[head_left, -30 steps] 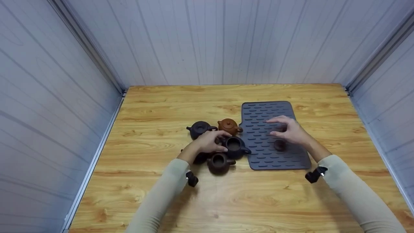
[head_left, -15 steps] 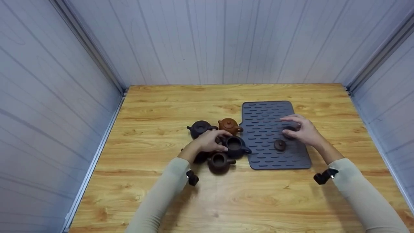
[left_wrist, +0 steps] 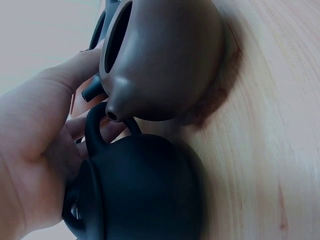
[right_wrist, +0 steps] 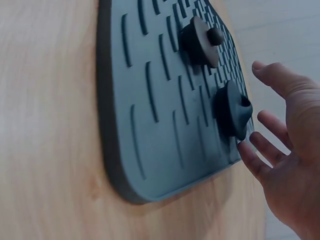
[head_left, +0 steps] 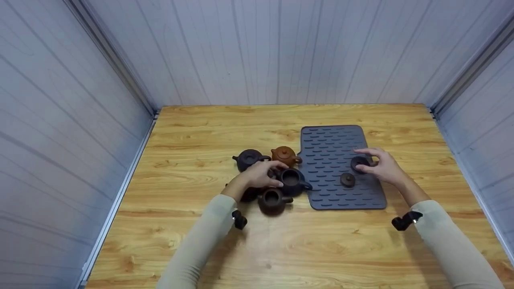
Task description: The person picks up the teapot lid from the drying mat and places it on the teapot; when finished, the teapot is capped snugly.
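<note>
My left hand [head_left: 259, 175] holds a dark lidless teapot [head_left: 298, 189] from its left side, thumb and fingers astride the spout end. Just in front stands a brown lidless teapot [head_left: 271, 208]. Under the wrist is a black teapot [left_wrist: 150, 185] with its lid on, mostly hidden from the head camera. On the grey ridged mat [head_left: 327, 140] lies a dark teapot lid [right_wrist: 231, 111] with an arched knob. Around it, thumb and fingers spread apart, hovers my right hand [head_left: 383, 166]; a fingertip is close to its edge. Beside that lid lies a smaller brown lid [head_left: 347, 180] with a round knob.
An orange-brown teapot [head_left: 284, 155] with its lid on stands behind, by the mat's left edge. Left of it is another black teapot [head_left: 245, 159]. All stand close together on the wooden table [head_left: 192, 136], with panelled walls around it.
My right hand has moved right across the mat, set down the dark lid and loosened its fingers. Both lids now show more plainly. My left hand has stayed at the teapot.
</note>
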The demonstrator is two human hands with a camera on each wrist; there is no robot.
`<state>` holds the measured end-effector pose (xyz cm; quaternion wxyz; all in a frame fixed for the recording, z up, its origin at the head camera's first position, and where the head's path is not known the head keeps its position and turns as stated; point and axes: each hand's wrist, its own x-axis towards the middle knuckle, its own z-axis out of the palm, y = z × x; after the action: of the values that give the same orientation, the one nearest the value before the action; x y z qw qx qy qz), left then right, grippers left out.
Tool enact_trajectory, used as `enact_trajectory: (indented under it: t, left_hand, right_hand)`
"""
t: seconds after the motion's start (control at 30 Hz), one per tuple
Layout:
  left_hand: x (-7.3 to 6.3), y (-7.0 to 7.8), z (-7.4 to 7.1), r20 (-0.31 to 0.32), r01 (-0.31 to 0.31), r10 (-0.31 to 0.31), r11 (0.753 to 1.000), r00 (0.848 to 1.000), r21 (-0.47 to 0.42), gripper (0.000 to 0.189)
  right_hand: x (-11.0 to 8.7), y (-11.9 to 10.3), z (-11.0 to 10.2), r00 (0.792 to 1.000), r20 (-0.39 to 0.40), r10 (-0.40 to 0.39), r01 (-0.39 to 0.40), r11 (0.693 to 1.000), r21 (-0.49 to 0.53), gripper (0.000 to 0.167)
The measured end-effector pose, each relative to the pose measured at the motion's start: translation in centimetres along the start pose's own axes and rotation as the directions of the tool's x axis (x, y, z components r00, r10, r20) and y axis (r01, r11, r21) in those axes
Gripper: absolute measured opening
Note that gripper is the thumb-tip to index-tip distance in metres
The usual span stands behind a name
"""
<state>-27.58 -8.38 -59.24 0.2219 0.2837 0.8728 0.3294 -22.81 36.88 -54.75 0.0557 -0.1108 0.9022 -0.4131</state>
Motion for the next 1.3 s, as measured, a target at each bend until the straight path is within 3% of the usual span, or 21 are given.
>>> enact_trajectory:
  t: [0.4,0.63,0.83,1.3]
  left_hand:
    - [-0.1,0.1,0.0,0.004,0.004,-0.004,1.000,1.000,-0.009,0.063]
    - [0.5,-1.0,0.3,0.004,-0.015,0.016,0.999,1.000,-0.028,0.063]
    - [1.1,-2.0,0.6,0.000,-0.039,0.039,0.999,0.999,-0.025,0.064]
    - [1.0,-1.6,0.4,0.004,-0.034,0.034,0.999,0.999,-0.012,0.063]
  right_hand:
    - [-0.5,1.2,1.1,0.990,-0.123,0.073,-0.076,0.997,-0.027,0.045]
    - [-0.5,1.2,1.5,0.983,-0.144,0.112,-0.115,0.993,-0.016,0.039]
    - [-0.5,1.6,1.6,0.985,-0.140,0.101,-0.100,0.995,0.011,0.034]
    - [-0.7,2.1,1.6,0.986,-0.142,0.084,-0.073,0.994,0.080,0.032]
